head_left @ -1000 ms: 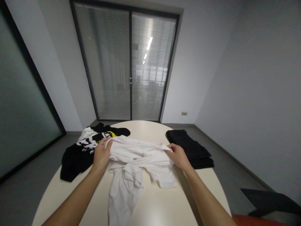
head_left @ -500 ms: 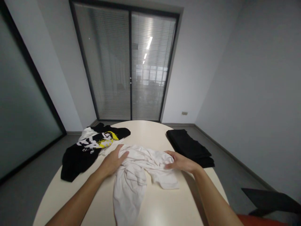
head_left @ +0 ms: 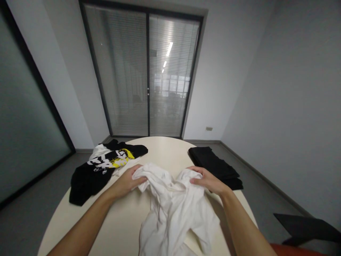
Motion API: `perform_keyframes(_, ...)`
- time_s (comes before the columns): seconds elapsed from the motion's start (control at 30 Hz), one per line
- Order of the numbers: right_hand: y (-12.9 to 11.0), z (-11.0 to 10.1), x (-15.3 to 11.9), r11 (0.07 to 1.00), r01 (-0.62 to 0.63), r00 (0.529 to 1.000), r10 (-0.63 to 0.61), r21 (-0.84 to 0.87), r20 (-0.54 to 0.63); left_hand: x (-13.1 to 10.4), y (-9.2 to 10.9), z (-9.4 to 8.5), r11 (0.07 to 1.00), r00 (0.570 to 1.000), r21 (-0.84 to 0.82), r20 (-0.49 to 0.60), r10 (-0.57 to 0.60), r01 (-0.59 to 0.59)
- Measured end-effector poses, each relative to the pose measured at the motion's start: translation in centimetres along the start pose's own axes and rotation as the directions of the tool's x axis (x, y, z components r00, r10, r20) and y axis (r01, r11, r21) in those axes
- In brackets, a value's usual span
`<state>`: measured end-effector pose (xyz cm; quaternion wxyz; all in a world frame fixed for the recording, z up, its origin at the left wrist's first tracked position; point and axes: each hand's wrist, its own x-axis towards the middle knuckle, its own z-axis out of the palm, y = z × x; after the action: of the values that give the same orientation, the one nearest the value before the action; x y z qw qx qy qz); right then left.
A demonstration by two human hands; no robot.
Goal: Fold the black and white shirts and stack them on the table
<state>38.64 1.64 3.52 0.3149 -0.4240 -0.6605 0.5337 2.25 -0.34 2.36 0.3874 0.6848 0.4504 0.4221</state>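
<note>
No containers in view. We've got the white garment (head_left: pixel 170 206) over the near-middle of the pale round table (head_left: pixel 162 151), long axis roughly toward us, soft, creased. Left hand (head_left: pixel 130 181) and right hand (head_left: pixel 206 179) pinch its far edge, thumbs on top. Printed black clothes (head_left: pixel 90 174) left; flat, folded black stack (head_left: pixel 214 165) right.

A cream table (head_left: pixel 160 147) carries a jumbled dark-and-white clothing pile (head_left: pixel 93 177) and folded black clothing (head_left: pixel 214 165).
</note>
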Motion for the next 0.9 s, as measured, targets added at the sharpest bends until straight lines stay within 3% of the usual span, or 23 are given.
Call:
perform_keyframes(0.03,0.5,-0.1,0.5,0.998,0.057,0.989,-0.056,0.0,-0.137,0.5,-0.7,0.1,0.998,0.985,0.063,-0.17,0.017,-0.007)
perform_keyframes(0.1,1.7,-0.1,1.7,0.99,0.135,0.932,-0.137,-0.029,-0.337,1.2,-2.2,0.4,0.986,0.94,0.164,-0.34,0.027,0.031)
perform_keyframes(0.17,2.9,-0.2,2.5,0.984,0.171,0.908,-0.174,-0.043,-0.38,1.6,-3.5,0.5,0.966,0.917,0.257,-0.391,0.077,0.028)
perform_keyframes(0.23,3.8,-0.1,2.9,0.985,0.162,0.923,-0.174,-0.065,-0.342,1.6,-4.4,0.6,0.935,0.899,0.355,-0.407,0.165,-0.011)
perform_keyframes(0.3,4.5,0.1,2.8,0.985,0.099,0.944,-0.138,-0.143,-0.298,1.4,-4.8,0.6,0.915,0.899,0.404,-0.393,0.194,-0.021)
perform_keyframes(0.4,5.0,0.4,2.3,0.945,-0.011,0.966,-0.075,-0.327,-0.248,1.1,-4.2,0.9,0.936,0.945,0.35,-0.317,0.077,0.041)
perform_keyframes(0.5,5.1,0.5,1.9,0.887,-0.064,0.982,-0.024,-0.458,-0.185,0.9,-2.8,0.9,0.979,0.971,0.187,-0.236,-0.035,0.081)
perform_keyframes(0.6,4.9,0.1,2.1,0.875,-0.065,0.994,0.014,-0.48,-0.11,0.8,-1.7,0.5,0.991,0.988,-0.07,-0.093,-0.122,0.116)
perform_keyframes(0.67,4.6,-0.2,2.3,0.881,-0.038,0.988,-0.038,-0.472,-0.151,0.9,-1.7,0.2,0.984,0.986,-0.142,-0.108,-0.125,0.109)
perform_keyframes(0.73,4.0,-0.3,2.6,0.883,-0.021,0.942,-0.139,-0.468,-0.304,1.1,-2.1,-0.2,0.997,0.963,-0.036,-0.26,-0.073,0.066)
perform_keyframes(0.8,3.2,-0.4,2.6,0.877,-0.02,0.837,-0.248,-0.48,-0.488,1.4,-2.9,-0.3,0.985,0.912,0.168,-0.408,0.028,0.045)
perform_keyframes(0.87,2.5,-0.4,2.5,0.841,-0.038,0.732,-0.345,-0.54,-0.588,1.6,-3.7,-0.3,0.942,0.879,0.333,-0.459,0.131,0.034)
perform_keyframes(0.9,2.2,-0.4,2.4,0.811,-0.059,0.703,-0.38,-0.582,-0.601,1.6,-4.0,-0.1,0.917,0.876,0.399,-0.449,0.178,0.019)
